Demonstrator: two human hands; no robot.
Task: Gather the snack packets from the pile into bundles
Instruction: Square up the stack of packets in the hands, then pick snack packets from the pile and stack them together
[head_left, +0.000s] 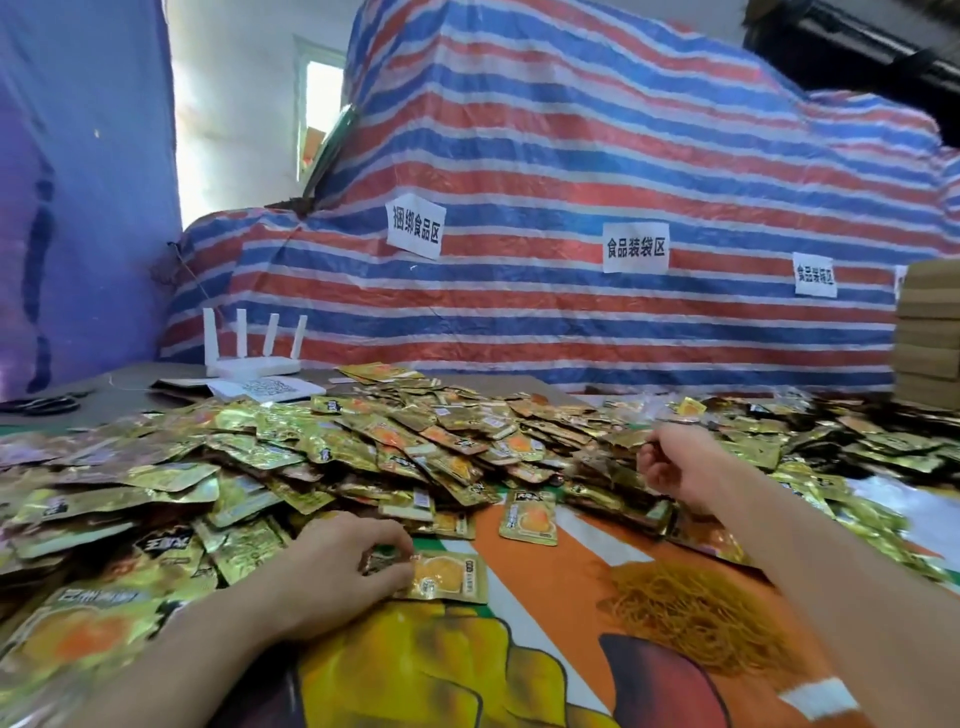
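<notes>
Head view: shiny gold-orange snack packets (363, 447), one packet (451, 576) pinched by left hand (343, 569), right hand (672, 462) unclear.

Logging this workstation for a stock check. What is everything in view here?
cover: one, orange print, on the table
pile: many packets, gold-orange, across the table
near packet: one, gold-orange, on the cover, low centre
lone packet: one, gold-orange, at the pile's edge
bands: heap, yellow, on the cover, right
router: one, white, behind the pile, left
scissors: one, black, far left
tarp: one, red-blue-white stripes, behind
labels: at least three, white, on the tarp
cardboard: stack, brown, right edge
left hand: pinches the near packet
right hand: fingers curled in the pile, grip unclear
</notes>
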